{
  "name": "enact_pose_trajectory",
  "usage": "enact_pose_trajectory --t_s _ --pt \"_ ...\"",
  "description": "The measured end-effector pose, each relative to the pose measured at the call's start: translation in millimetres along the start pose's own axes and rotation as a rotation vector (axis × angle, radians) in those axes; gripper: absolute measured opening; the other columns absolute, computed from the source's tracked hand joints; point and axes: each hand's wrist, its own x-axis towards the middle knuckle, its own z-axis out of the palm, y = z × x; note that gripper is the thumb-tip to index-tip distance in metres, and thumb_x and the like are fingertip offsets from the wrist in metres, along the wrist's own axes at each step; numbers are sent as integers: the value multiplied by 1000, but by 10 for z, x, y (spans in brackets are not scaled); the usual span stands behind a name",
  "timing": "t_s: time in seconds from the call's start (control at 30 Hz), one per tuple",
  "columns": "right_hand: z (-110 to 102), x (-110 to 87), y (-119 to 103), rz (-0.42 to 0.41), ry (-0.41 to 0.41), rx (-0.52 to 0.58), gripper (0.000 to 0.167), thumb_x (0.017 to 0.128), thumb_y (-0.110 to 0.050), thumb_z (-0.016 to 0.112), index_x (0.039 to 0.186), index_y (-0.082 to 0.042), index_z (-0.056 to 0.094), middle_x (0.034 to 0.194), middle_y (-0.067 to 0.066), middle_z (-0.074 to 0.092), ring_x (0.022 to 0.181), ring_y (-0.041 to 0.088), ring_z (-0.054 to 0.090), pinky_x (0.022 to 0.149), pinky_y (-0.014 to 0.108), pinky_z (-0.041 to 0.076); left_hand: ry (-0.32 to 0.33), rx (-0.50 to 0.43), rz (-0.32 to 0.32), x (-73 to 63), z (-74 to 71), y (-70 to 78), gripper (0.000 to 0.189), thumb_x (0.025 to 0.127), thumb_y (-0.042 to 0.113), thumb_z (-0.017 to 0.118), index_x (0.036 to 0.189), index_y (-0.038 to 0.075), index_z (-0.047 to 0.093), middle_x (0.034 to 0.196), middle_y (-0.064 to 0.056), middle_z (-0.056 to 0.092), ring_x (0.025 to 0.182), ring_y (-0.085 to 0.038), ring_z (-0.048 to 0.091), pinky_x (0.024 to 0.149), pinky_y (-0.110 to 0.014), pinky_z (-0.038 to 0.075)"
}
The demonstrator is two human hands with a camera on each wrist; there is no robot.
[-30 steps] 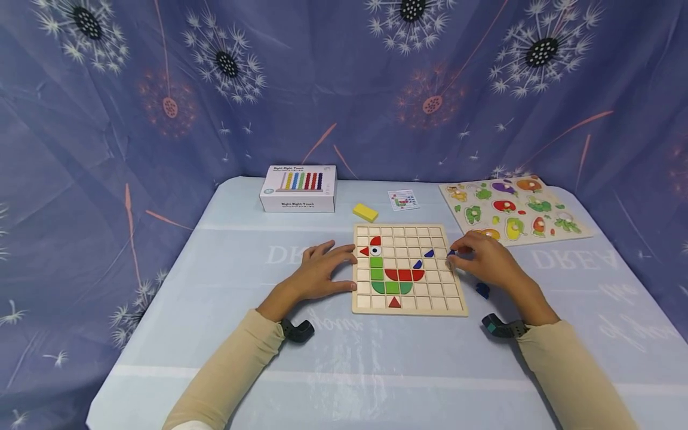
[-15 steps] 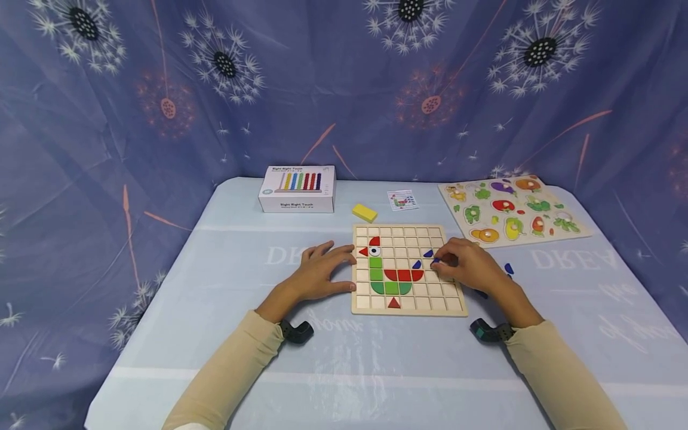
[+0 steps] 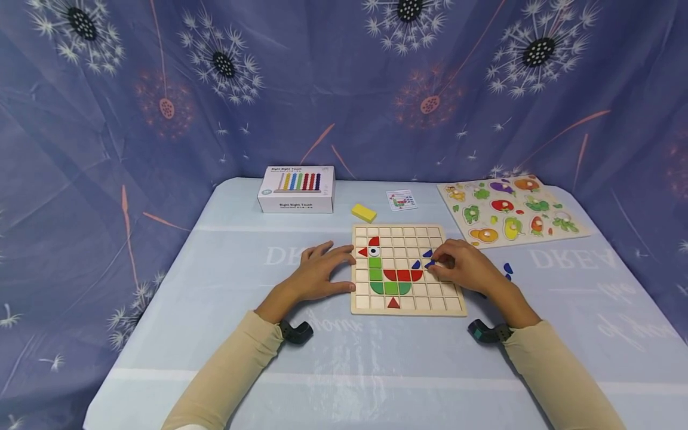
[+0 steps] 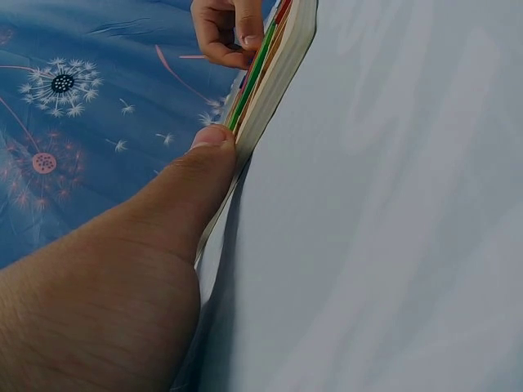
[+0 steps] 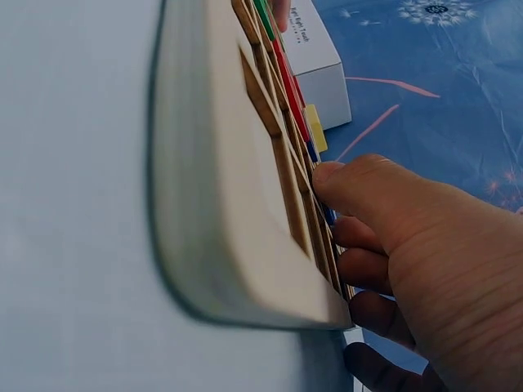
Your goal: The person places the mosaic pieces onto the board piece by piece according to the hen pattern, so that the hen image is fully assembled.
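Observation:
A square wooden grid board point(image 3: 442, 304) lies on the table, bearing a bird-like figure of red, green and blue pieces around a white eye piece point(image 3: 373, 251). My left hand point(image 3: 322, 272) rests at the board's left edge, fingers spread, its thumb against the rim in the left wrist view. Over the board's right part, my right hand point(image 3: 464, 266) pinches a small blue puzzle piece point(image 3: 429, 264) between thumb and index finger, down at the grid. Two other blue pieces sit beside it, the upper one point(image 3: 427, 254) and the lower left one point(image 3: 416, 264).
Loose blue pieces point(image 3: 507, 269) lie right of the board, some partly hidden by the right wrist. Behind it are a yellow block point(image 3: 364, 212), a picture card point(image 3: 401, 200) and a white box point(image 3: 295, 205). A vegetable puzzle board point(image 3: 518, 209) lies at the back right.
My right hand has moved left from the board's right edge onto the grid, carrying the blue piece down beside the other blue ones. The left hand stays put.

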Motion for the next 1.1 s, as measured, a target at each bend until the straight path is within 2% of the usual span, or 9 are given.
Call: enact_pose_trajectory --t_s 0.2,0.43,0.67,0.83,1.1 --pt "-6 -11 12 -63 17 12 21 85 -23 83 101 -14 72 91 -3 60 80 15 51 70 35 43 -3 1 -1 4 7 -10 53 90 62 68 133 33 56 161 10 35 149 -38 19 110 -61 13" --pt "-37 -28 17 -178 -19 117 18 92 -11 76 109 -18 76 102 -6 62 87 13 54 73 33 45 -9 2 0 5 -10 -8 54 90 62 67 134 33 56 161 10 34 149 -39 19 110 -60 13" --pt "-42 -18 26 -149 -55 146 16 93 -8 75 106 -19 77 103 -5 62 90 15 54 77 35 44 -14 1 -7 1 -17 -8 55 90 61 67 135 33 56 161 9 34 150 -38 18 111 -60 13" --pt "-50 -24 28 -155 -65 158 18 93 -7 74 108 -17 76 102 -4 62 82 17 51 69 32 42 -9 -8 -7 -3 -7 -12 55 90 61 68 135 33 56 161 9 35 150 -38 18 111 -61 13" --pt "-63 -22 34 -143 -81 156 22 93 -8 75 114 -14 73 103 -3 62 81 14 53 70 30 45 -12 -4 -6 7 0 -17 55 90 61 67 135 33 56 161 10 34 150 -37 18 110 -61 13"
